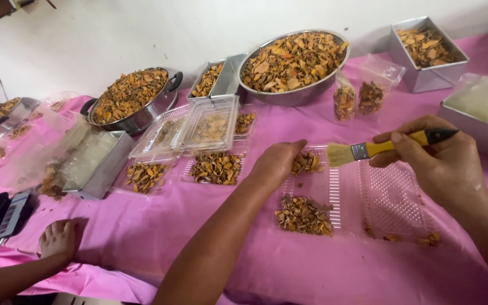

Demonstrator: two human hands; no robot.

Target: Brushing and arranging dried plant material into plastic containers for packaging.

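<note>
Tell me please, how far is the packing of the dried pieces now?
Done: two filled clear trays lie left of the hands. In hand: the left hand touches pieces in an open tray, and the right hand holds a yellow brush. Left: the big bowl and pot remain full.

Right hand (439, 158) gripping yellow brush (388, 147) above clear tray (391, 197)

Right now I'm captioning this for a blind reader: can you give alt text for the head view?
A person's right hand holds a yellow-handled brush over clear plastic trays on a pink tablecloth, while the left hand touches dried orange pieces in one tray. Metal bowls and tins of the same pieces line the wall.
</note>
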